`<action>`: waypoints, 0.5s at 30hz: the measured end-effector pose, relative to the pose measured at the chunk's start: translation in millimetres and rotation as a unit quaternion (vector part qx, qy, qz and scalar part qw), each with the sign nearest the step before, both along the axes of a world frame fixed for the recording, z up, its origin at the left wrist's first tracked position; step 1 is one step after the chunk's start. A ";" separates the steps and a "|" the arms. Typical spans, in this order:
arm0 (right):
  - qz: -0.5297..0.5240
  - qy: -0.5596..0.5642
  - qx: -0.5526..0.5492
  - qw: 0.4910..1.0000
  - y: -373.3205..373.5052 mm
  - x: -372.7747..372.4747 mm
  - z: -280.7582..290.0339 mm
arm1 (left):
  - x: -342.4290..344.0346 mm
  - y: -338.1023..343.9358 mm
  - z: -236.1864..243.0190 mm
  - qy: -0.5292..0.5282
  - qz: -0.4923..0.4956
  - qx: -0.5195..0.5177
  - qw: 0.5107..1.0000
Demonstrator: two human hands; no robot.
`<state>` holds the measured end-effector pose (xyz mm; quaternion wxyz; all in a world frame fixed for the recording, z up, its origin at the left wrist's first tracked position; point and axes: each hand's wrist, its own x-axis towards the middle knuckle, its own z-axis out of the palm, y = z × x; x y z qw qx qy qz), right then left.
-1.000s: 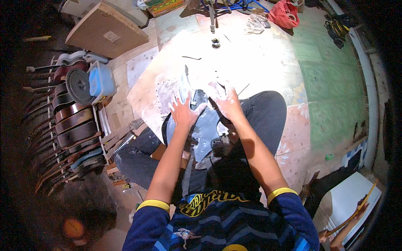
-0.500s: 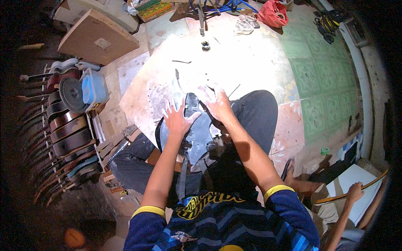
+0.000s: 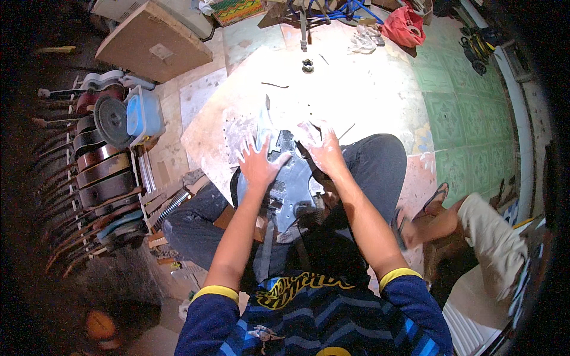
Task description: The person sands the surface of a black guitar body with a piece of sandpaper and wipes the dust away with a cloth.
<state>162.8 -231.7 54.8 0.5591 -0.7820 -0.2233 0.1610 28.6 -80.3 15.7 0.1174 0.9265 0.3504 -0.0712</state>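
My left hand [image 3: 259,163], whitened with dust, lies with fingers spread on the upper left of a grey guitar body [image 3: 290,199] held across my lap. The body has cutouts, small holes and dusty patches. My right hand [image 3: 322,148] rests at its upper right, fingers partly curled over a pale thing I cannot make out in the glare. Beyond the body, short dark thin pieces [image 3: 275,85] and a small dark round object [image 3: 307,65] lie on the brightly lit board [image 3: 219,113].
Guitars [image 3: 104,172] stand racked at left beside a plastic tub [image 3: 145,115]. A cardboard panel [image 3: 148,44], red bag [image 3: 402,28] and blue tangled items [image 3: 344,13] lie ahead. Another person's legs and sandalled feet [image 3: 433,222] are close on my right, near green tiles [image 3: 463,118].
The other person's legs and feet have moved into view on my right, where earlier a hand held a long stick. My hands stay on the guitar body with slight shifts.
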 end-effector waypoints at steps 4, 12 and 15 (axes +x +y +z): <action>-0.007 0.004 0.001 1.000 0.0 0.9 -3.6 | 1.9 7.7 -4.4 -0.036 0.047 -0.037 0.998; -0.026 0.004 -0.018 0.999 1.6 -1.5 -15.2 | 2.9 6.9 -2.0 -0.014 0.006 -0.018 1.000; -0.022 0.005 -0.024 0.999 0.1 1.0 -18.6 | 13.1 12.6 3.6 0.008 0.046 -0.040 0.998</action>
